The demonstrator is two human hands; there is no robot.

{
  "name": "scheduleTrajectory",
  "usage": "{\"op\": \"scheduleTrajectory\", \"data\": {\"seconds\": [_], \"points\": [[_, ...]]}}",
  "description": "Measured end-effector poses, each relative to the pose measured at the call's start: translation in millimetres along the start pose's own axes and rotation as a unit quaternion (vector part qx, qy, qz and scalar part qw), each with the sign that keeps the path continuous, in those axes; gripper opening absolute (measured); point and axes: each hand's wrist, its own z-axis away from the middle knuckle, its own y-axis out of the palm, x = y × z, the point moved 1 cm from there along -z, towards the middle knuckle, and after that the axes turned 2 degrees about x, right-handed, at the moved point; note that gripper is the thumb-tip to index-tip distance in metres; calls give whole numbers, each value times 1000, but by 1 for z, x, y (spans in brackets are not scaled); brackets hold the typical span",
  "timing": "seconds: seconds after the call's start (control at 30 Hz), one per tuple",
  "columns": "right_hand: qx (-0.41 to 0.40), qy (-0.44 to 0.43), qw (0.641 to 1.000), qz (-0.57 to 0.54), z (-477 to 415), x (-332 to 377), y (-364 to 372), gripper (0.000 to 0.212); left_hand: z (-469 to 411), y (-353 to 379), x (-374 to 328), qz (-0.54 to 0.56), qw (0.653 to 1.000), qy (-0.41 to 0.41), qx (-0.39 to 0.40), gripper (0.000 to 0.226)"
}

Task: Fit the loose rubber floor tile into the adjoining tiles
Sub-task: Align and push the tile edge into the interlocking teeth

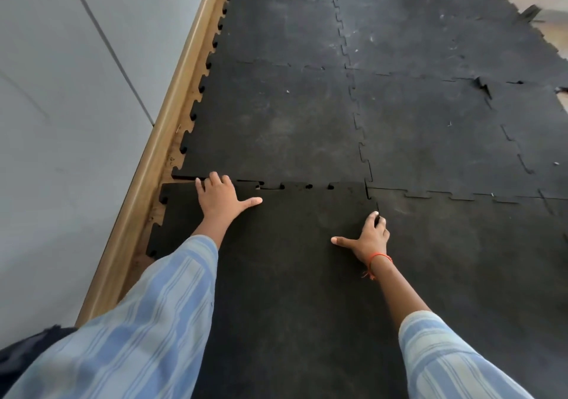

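The loose black rubber tile (289, 245) lies in front of me, its jigsaw edges against the tile ahead (276, 134) and the tile to the right (461, 245). Along its far edge the teeth sit partly engaged, with small gaps showing near the middle. My left hand (219, 201) rests flat and spread on the tile's far left corner, fingertips at the seam. My right hand (370, 238) presses on the tile's right edge, fingertips at the side seam, thumb stretched left. An orange thread circles the right wrist.
A grey wall (61, 121) with a wooden skirting board (159, 152) runs along the left, a strip of bare floor beside it. More interlocked black tiles (430, 29) cover the floor ahead. A torn seam (482, 86) shows at the right.
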Motion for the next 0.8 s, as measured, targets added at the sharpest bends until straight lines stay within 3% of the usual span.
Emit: {"op": "scheduleTrajectory", "data": {"seconds": [0.13, 0.33, 0.6, 0.8], "points": [[-3, 0, 1000, -2, 1, 0, 1, 124, 7, -12, -32, -3, 995, -74, 60, 108], [-8, 2, 1000, -22, 3, 1, 0, 124, 1, -18, -46, 142, 970, -151, 127, 110], [-53, 3, 998, -28, 8, -5, 9, 121, -5, -12, -49, 252, 945, -186, 90, 101], [-75, 13, 997, -21, 9, -6, 12, 117, -5, -15, -47, 260, 947, -172, 78, 88]]}}
